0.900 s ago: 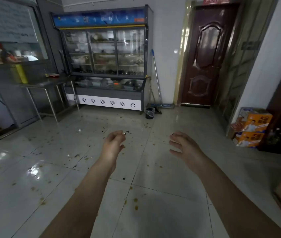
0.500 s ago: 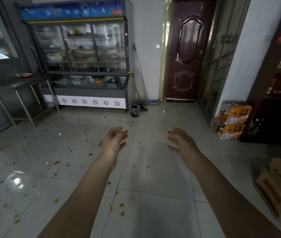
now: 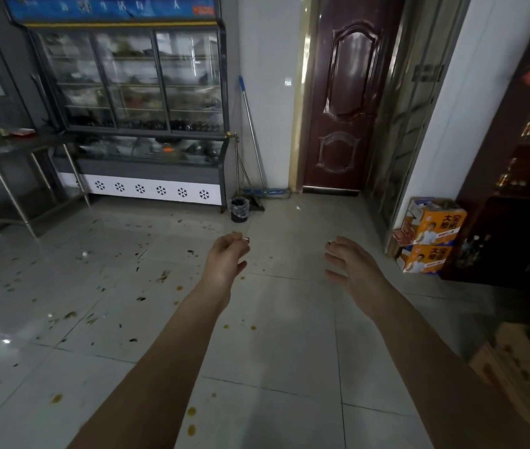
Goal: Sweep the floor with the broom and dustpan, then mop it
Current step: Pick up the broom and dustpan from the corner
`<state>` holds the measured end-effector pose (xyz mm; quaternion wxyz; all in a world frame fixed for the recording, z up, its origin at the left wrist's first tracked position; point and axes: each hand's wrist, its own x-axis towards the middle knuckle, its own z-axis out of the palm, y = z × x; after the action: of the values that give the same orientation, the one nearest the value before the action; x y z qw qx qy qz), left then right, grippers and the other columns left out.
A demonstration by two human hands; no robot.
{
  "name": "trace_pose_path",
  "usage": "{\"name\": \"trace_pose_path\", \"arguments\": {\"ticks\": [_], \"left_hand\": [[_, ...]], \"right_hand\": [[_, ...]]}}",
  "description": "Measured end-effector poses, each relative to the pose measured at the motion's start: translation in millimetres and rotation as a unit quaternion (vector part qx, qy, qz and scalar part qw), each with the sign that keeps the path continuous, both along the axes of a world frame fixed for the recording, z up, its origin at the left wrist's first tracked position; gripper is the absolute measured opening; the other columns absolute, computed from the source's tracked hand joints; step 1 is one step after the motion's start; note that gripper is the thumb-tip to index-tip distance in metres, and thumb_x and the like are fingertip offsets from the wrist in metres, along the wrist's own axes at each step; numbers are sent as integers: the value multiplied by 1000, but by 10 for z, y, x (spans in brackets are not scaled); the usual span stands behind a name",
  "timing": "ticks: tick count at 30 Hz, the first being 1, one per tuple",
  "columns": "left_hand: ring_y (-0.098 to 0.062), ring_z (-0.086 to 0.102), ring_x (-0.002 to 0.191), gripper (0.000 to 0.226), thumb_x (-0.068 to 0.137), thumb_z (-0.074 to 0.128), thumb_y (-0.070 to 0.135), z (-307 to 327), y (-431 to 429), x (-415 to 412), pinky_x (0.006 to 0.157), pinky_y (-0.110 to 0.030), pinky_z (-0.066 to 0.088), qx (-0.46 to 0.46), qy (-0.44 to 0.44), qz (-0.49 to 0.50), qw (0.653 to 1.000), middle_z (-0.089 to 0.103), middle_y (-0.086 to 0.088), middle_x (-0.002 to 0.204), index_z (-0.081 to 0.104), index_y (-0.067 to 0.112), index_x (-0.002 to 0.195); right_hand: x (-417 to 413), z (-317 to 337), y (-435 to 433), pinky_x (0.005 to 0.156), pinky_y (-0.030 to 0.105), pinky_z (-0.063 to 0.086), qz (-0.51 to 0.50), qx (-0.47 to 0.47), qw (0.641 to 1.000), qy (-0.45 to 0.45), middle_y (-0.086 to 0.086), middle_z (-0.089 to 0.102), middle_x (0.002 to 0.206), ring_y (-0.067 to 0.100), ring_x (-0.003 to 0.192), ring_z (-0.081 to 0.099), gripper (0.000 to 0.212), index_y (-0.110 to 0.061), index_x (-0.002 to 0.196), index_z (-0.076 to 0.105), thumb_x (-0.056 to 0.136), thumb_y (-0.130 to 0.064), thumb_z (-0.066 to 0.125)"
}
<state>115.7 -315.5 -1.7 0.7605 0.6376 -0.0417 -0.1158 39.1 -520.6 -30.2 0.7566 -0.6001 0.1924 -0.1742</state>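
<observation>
A mop (image 3: 250,124) with a blue-tipped metal handle leans on the white wall beside the glass cooler, its flat blue head (image 3: 265,191) on the floor. A thinner handle (image 3: 237,163) stands just left of it, with a dark broom or dustpan part (image 3: 256,202) at its foot. The pale tiled floor (image 3: 289,335) is strewn with dark scraps and yellow spots (image 3: 163,276), mostly on the left. My left hand (image 3: 226,257) and my right hand (image 3: 351,262) are stretched out in front of me, both holding nothing, fingers loosely curled, far short of the mop.
A small black bin (image 3: 239,209) stands by the cooler's corner (image 3: 221,176). A steel table (image 3: 14,150) is at the left, a dark brown door (image 3: 344,102) straight ahead. Orange cartons (image 3: 432,234) sit at the right by dark shelving (image 3: 522,189); cardboard boxes (image 3: 522,371) lie at the lower right.
The view has moved forward and turned right, so the cooler, mop and door look nearer. Both hands stay stretched out, holding nothing.
</observation>
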Motion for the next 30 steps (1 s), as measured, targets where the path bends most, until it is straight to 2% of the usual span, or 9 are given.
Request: {"name": "trace_pose_path", "arguments": {"ticks": [3, 8, 17, 21, 30], "left_hand": [[-22, 55, 114, 30, 94, 51, 12, 7, -300, 144, 98, -36, 44, 5, -3, -3, 1000, 57, -11, 120, 49, 5, 123], [-20, 54, 114, 32, 94, 51, 13, -62, -746, 509, 96, -34, 43, 15, 3, -12, 1000, 56, -10, 123, 47, 5, 125], [-19, 56, 113, 36, 92, 55, 14, -208, -1482, 1753, 93, -32, 45, -2, 5, -26, 1000, 58, -12, 125, 50, 2, 125], [-20, 55, 114, 35, 92, 54, 13, -167, -1799, 2440, 91, -31, 44, -7, 2, -39, 999, 58, -11, 124, 50, 3, 125], [-17, 55, 112, 31, 93, 52, 12, -94, -2462, 3570, 94, -32, 43, -20, 13, -56, 998, 58, -10, 124, 51, 6, 123]], "right_hand": [[125, 16, -272, 85, 32, 47, -9, 11, 1000, -3, 4, 53, 133, 17, 119, 52, 54, -13, 140, 41, 90, -24, 59], [486, -44, -598, 75, 27, 49, -10, 20, 1000, -9, 4, 55, 130, 17, 117, 54, 53, -13, 139, 43, 90, -25, 59], [1631, -138, -1239, 81, 30, 48, -4, 19, 1000, -17, 2, 56, 127, 18, 118, 53, 51, -16, 137, 44, 89, -22, 60], [2293, -124, -1552, 89, 33, 45, -3, 11, 1000, -5, 3, 53, 132, 19, 122, 50, 52, -15, 139, 42, 90, -23, 60], [3438, -86, -2140, 84, 31, 47, -24, 29, 999, -1, 4, 54, 132, 20, 122, 51, 52, -13, 139, 41, 91, -20, 59]]}}
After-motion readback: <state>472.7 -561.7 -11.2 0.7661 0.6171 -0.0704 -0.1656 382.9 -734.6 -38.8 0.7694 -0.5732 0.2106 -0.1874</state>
